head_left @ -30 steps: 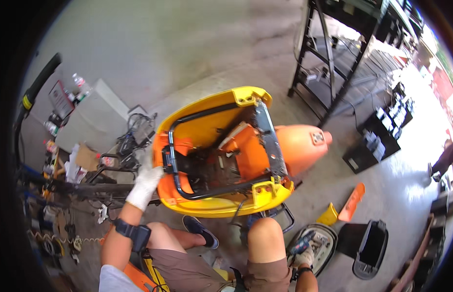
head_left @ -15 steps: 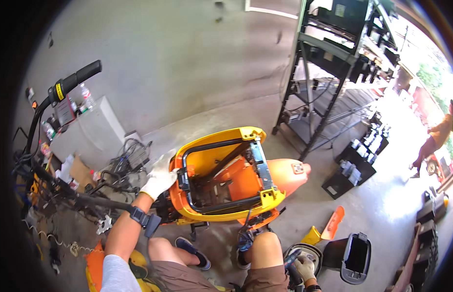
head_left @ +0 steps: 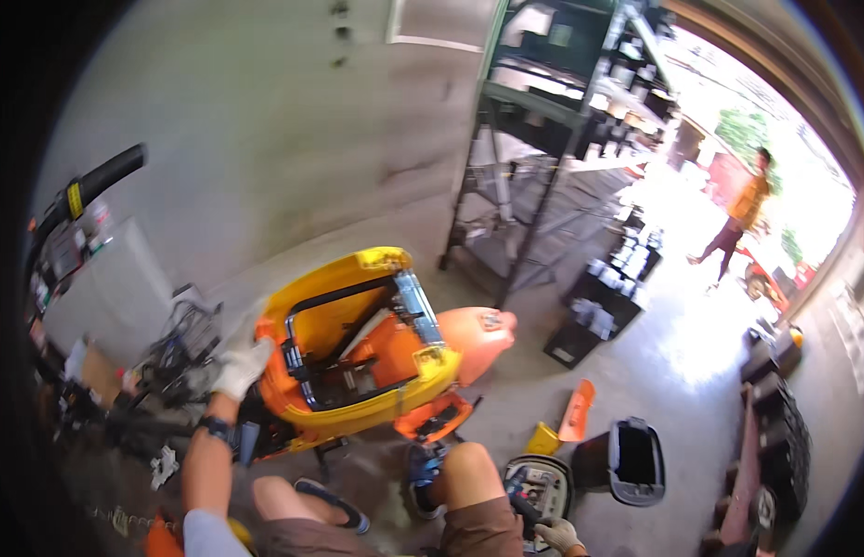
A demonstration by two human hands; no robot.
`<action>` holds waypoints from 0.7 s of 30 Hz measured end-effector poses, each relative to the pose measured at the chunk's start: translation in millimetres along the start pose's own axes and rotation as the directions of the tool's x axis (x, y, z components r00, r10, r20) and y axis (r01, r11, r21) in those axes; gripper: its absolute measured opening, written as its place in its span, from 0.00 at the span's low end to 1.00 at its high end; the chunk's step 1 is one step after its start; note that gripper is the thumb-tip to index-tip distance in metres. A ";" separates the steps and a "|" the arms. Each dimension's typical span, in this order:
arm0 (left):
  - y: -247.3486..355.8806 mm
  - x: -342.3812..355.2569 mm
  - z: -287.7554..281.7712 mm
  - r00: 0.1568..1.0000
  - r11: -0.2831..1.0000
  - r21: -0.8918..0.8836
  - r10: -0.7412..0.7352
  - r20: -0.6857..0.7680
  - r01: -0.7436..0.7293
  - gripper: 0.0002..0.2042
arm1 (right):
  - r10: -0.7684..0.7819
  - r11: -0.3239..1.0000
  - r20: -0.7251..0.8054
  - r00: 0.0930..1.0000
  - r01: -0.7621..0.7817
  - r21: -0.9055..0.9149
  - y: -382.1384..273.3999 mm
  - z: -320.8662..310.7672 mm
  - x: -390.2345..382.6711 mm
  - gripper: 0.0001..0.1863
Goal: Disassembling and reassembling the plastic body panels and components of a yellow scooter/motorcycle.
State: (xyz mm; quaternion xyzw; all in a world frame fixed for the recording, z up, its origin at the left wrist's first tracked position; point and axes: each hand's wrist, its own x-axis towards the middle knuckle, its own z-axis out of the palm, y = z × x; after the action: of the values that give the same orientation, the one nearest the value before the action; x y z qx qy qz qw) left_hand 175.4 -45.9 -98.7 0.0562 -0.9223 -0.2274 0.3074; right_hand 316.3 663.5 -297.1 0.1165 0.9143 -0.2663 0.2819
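Observation:
My left hand (head_left: pixel 241 368), in a white glove, grips the near-left rim of a scooter's yellow and orange body (head_left: pixel 358 413), its fingers smeared by motion. The body's open top shows a black tube frame, a metal bracket (head_left: pixel 421 302) at the far right and orange plastic inside. At the lower right my gloved right hand (head_left: pixel 560 536) is closed on the dark handle of a cordless drill (head_left: pixel 523 506) with a blue-green part. The drill lies over a rounded, pale tray-like part (head_left: pixel 554 478) with a dark rim on the floor.
Right of the tray-like part is a black bin (head_left: pixel 636 462), with an orange and yellow panel (head_left: pixel 577 410) beyond it. Black boxes (head_left: pixel 594 316) stand by a metal shelf (head_left: pixel 534 186). A handlebar (head_left: pixel 107 178) rises at left. One person (head_left: pixel 747 204) is by the doorway.
The view has swung right, so the scooter body appears farther left. My left hand stays at its rim. My right hand stays with the drill, and more of the tray-like part shows.

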 end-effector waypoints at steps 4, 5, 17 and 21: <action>-3.2 -7.6 -1.4 0.999 0.998 -0.061 0.030 0.016 -0.029 0.33 | 0.072 0.996 -0.028 0.997 -0.071 0.046 22.4 5.4 -4.6 0.24; -3.2 -9.0 0.0 0.999 1.000 -0.004 -0.019 0.035 0.019 0.35 | 0.075 0.997 0.027 0.997 -0.075 0.008 26.3 6.7 -4.3 0.24; -37.8 -6.8 12.6 0.995 0.998 0.062 0.021 0.094 -0.027 0.38 | 0.044 0.986 -0.255 0.966 -0.083 -0.143 23.1 32.7 36.5 0.26; -53.1 -2.6 13.6 0.990 1.000 -0.006 0.015 0.142 -0.015 0.39 | 0.058 0.939 -0.352 0.934 -0.171 -0.300 18.2 45.6 70.3 0.32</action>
State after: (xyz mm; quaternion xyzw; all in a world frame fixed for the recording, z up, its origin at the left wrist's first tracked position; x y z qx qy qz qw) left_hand 167.5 -87.3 -133.9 0.0322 -0.9417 -0.2308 0.2426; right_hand 286.3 657.8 -377.3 0.1660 0.9719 -0.0707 0.1514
